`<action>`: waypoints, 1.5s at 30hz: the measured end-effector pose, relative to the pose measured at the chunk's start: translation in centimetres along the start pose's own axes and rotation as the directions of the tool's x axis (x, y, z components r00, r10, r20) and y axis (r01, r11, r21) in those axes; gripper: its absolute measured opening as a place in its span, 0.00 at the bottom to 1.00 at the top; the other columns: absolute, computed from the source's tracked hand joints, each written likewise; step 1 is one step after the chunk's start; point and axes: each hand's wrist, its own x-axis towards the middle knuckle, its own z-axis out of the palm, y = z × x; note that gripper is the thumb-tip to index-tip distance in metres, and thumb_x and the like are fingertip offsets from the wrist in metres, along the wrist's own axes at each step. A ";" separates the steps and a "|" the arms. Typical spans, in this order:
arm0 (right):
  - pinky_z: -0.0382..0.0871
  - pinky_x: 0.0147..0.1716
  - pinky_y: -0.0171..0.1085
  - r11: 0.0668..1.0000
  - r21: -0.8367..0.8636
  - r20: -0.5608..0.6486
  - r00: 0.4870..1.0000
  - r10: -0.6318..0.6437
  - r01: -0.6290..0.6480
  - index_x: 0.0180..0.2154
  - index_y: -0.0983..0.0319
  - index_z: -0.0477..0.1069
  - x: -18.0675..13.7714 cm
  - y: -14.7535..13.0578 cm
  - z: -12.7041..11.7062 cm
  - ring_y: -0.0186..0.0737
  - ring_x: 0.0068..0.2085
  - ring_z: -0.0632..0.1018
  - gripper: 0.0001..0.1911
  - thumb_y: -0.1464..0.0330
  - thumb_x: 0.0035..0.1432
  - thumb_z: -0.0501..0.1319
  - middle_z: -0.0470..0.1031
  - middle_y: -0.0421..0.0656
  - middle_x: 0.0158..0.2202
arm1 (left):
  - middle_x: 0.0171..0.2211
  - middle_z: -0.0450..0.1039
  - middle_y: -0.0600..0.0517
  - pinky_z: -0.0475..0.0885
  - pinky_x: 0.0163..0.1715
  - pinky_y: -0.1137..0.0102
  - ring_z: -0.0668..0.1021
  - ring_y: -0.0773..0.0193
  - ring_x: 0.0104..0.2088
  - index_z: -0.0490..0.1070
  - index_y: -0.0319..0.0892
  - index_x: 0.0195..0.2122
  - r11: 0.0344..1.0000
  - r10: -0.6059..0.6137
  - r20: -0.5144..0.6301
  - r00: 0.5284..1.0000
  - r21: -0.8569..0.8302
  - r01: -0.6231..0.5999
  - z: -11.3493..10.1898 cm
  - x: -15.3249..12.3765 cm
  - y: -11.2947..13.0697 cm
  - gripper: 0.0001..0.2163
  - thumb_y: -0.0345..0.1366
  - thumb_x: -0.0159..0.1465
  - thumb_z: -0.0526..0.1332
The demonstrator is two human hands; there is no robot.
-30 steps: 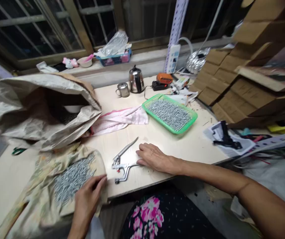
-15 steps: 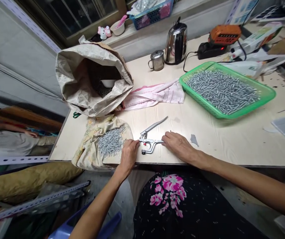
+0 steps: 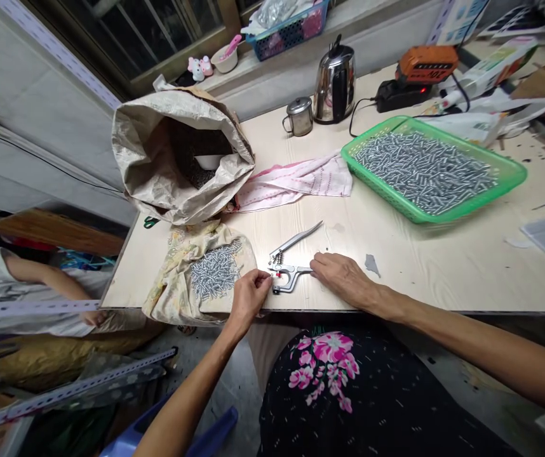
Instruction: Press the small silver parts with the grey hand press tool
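Snap-fastener pliers (image 3: 294,274) lie at the table's front edge, their upper handle raised and a coil spring showing near the pivot. My right hand (image 3: 346,278) is closed around the end of the lower handle. My left hand (image 3: 252,293) is at the jaw end, thumb and finger pinched close to the small red part; anything between the fingertips is too small to make out. Beside my left hand, small silvery metal pieces (image 3: 215,270) lie heaped on a crumpled patterned cloth (image 3: 161,298).
A green basket (image 3: 425,219) of similar metal pieces stands at the right. Behind the cloth, an open sack (image 3: 134,149) holds a white scoop (image 3: 209,162). A pink towel (image 3: 301,184), metal mug (image 3: 300,117), kettle (image 3: 334,82) and charger (image 3: 403,95) lie farther back. Another person's arm (image 3: 53,276) shows at left.
My left hand's fingertips have shifted slightly down and right at the jaws. The right hand keeps its hold on the handle. The other person's arm at left has moved lower.
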 end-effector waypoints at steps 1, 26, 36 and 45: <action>0.53 0.30 0.38 1.000 -0.003 -0.015 1.000 -0.010 0.010 0.32 0.63 0.67 -0.1 0.0 -0.1 0.37 0.30 0.66 0.11 0.76 0.66 0.51 0.69 0.43 0.31 | 0.23 0.72 0.54 0.67 0.26 0.73 0.73 0.67 0.23 0.73 0.40 0.30 0.991 -0.086 0.035 0.996 -0.101 0.089 0.0 -0.1 0.1 0.06 0.37 0.60 0.61; 0.53 0.31 0.39 0.998 -0.029 -0.040 0.998 -0.055 0.054 0.33 0.62 0.68 0.0 0.2 -0.6 0.39 0.30 0.63 0.15 0.78 0.67 0.47 0.69 0.43 0.30 | 0.12 0.64 0.58 0.58 0.16 0.76 0.64 0.73 0.13 0.69 0.40 0.20 0.875 -0.304 0.484 0.821 -0.198 0.441 -1.2 2.7 1.8 0.09 0.39 0.51 0.64; 0.54 0.31 0.39 0.997 -0.066 -0.089 0.996 -0.033 0.027 0.32 0.62 0.68 -0.2 0.4 -0.2 0.39 0.30 0.64 0.16 0.78 0.68 0.47 0.69 0.42 0.30 | 0.14 0.67 0.57 0.61 0.19 0.77 0.69 0.71 0.16 0.73 0.38 0.21 0.956 -0.268 0.337 0.903 -0.022 0.292 -0.9 2.8 2.5 0.06 0.34 0.53 0.63; 0.53 0.30 0.39 0.996 -0.073 -0.145 0.987 -0.068 0.058 0.31 0.63 0.68 -0.3 0.3 0.5 0.38 0.29 0.63 0.14 0.79 0.66 0.49 0.68 0.42 0.30 | 0.14 0.69 0.56 0.65 0.16 0.78 0.69 0.73 0.13 0.71 0.37 0.29 0.796 -0.434 0.567 0.700 -0.123 0.593 -1.2 2.9 1.5 0.11 0.40 0.57 0.68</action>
